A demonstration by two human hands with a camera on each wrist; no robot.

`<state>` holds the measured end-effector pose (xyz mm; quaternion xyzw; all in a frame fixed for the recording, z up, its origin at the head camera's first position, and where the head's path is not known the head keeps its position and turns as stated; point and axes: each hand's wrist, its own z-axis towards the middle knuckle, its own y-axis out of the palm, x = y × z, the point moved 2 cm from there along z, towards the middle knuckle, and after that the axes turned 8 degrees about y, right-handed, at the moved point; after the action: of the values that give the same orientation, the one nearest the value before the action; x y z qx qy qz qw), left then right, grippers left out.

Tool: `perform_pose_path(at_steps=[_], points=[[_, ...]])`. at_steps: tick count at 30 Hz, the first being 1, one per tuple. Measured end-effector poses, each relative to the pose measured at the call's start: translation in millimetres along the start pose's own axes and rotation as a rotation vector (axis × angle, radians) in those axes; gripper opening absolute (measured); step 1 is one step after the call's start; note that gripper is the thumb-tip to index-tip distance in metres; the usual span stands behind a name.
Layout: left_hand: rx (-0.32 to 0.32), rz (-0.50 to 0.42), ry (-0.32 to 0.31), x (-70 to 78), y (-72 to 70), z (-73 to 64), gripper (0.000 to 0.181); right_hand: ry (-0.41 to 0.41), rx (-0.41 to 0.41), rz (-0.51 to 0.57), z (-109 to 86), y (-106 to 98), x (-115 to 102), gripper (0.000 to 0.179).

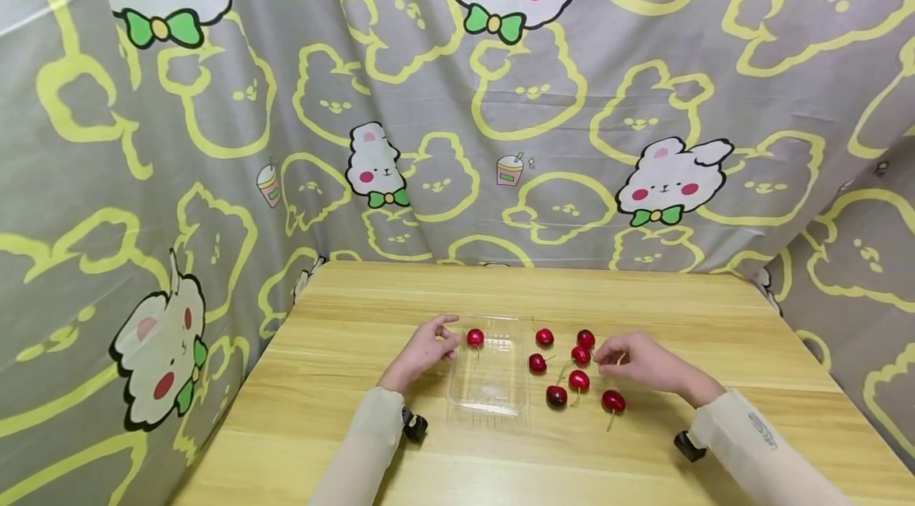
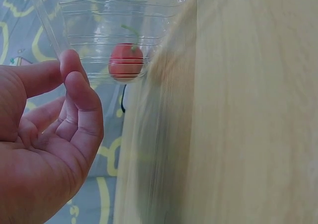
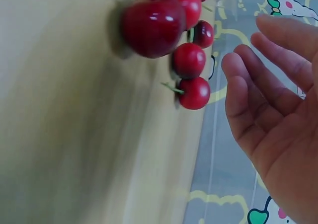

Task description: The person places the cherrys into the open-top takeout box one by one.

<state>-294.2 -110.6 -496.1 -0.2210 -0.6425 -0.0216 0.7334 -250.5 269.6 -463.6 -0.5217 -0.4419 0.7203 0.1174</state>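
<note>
A clear plastic box (image 1: 488,409) stands on the table with one red cherry (image 1: 475,337) inside, toward its far left corner. At the box's left rim is my left hand (image 1: 429,349); in the left wrist view its thumb and index finger (image 2: 82,92) pinch the rim. Several loose cherries with stems lie right of the box, among them a dark one (image 1: 557,396) and a bright red one (image 1: 579,380). My right hand (image 1: 646,363) hovers just right of this group, its fingertips close to a cherry (image 1: 581,355). Thumb and fingers stand apart, holding nothing.
The wooden table (image 1: 322,442) reaches back to a grey curtain (image 1: 429,93) with cartoon prints, which also hangs along both sides. One cherry (image 1: 612,401) lies nearer the front, below the right hand. A black camera strap sits on each wrist.
</note>
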Motion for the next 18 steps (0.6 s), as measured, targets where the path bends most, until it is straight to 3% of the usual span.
perform_pose_path(at_steps=[11,18], points=[[-0.006,0.010,0.035,2.3,-0.9,-2.3,0.049,-0.013,-0.079,0.022,-23.0,12,8,0.020],[-0.004,0.003,0.004,3.3,-1.2,-3.1,0.050,-0.014,-0.123,0.004,-27.7,19,8,0.024]])
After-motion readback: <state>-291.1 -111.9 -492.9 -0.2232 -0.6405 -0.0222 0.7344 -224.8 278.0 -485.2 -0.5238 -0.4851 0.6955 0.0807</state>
